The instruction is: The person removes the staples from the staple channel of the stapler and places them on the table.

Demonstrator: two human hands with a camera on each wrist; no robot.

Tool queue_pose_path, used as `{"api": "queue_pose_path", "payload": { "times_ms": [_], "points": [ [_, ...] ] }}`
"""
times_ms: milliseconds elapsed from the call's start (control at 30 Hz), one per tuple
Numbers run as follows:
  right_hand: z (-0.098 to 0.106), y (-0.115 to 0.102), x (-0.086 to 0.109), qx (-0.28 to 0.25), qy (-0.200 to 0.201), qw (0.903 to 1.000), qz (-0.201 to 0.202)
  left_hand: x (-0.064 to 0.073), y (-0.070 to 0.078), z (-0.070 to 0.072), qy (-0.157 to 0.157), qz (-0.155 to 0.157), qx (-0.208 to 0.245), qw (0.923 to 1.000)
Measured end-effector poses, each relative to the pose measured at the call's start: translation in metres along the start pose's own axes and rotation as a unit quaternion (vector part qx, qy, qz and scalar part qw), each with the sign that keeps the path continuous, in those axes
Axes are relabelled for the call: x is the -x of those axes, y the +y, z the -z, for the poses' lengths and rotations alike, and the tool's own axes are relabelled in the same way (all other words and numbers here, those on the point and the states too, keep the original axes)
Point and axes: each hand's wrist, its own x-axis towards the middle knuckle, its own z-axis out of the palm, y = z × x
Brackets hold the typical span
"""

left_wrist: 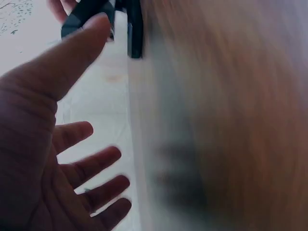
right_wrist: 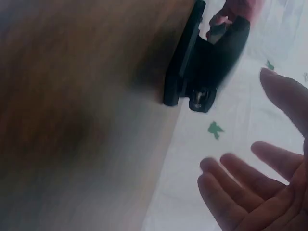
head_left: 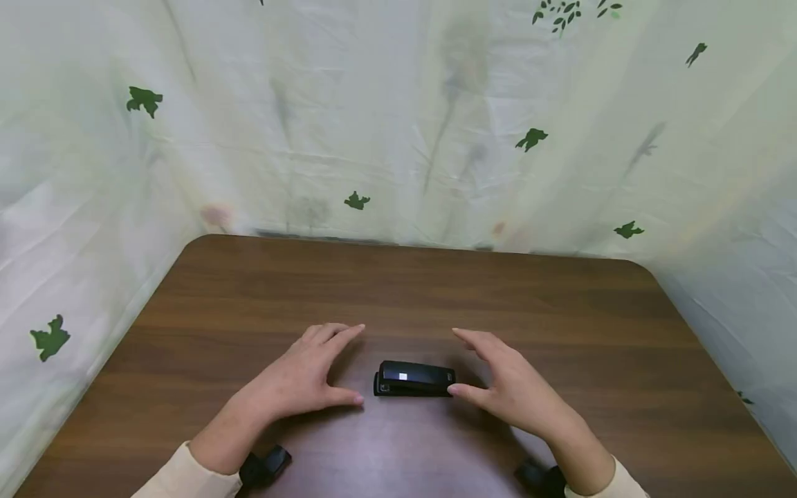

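I've left hand [head_left: 304, 379] and right hand [head_left: 509, 384] spread, empty, flanking the stapler [head_left: 417, 378]; probably reach step, next needs a grip.

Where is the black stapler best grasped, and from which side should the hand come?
Probably across the middle of the black stapler, coming from above and pinching its near and far long sides. It lies lengthwise from left to right on the table, and its narrow width should fit one grasp.
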Motion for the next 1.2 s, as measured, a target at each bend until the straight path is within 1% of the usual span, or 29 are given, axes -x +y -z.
{"api": "queue_pose_path", "payload": {
  "times_ms": [133, 233, 433, 533, 667, 867, 1000, 1100, 1200],
  "points": [
    [-0.004, -0.009, -0.009, -0.029, -0.018, 0.9994, -0.001, -0.003, 0.003, -0.005, 0.007, -0.018, 0.054, 0.9983],
    [-0.007, -0.017, -0.016, -0.036, -0.037, 0.9987, 0.006, -0.004, 0.005, -0.011, 0.01, -0.026, 0.091, 0.9955],
    [-0.011, -0.029, -0.026, -0.039, -0.056, 0.9975, 0.015, -0.006, 0.007, -0.02, 0.021, -0.036, 0.128, 0.9909],
    [-0.013, -0.033, -0.03, -0.033, -0.06, 0.9974, 0.022, -0.007, 0.007, -0.024, 0.024, -0.042, 0.128, 0.9906],
    [-0.017, -0.039, -0.035, -0.023, -0.075, 0.9962, 0.038, -0.009, 0.006, -0.031, 0.033, -0.055, 0.122, 0.9905],
    [-0.025, -0.05, -0.044, 0.028, -0.102, 0.9926, 0.06, -0.01, 0.005, -0.043, 0.066, -0.068, 0.124, 0.9877],
    [-0.03, -0.058, -0.049, 0.077, -0.102, 0.9884, 0.083, -0.01, 0.006, -0.047, 0.077, -0.059, 0.128, 0.9871],
    [-0.033, -0.065, -0.052, 0.11, -0.094, 0.9849, 0.095, -0.01, 0.007, -0.049, 0.074, -0.051, 0.127, 0.9878],
    [-0.037, -0.071, -0.055, 0.131, -0.093, 0.982, 0.1, -0.011, 0.009, -0.049, 0.072, -0.051, 0.124, 0.9884]
  ]
}}
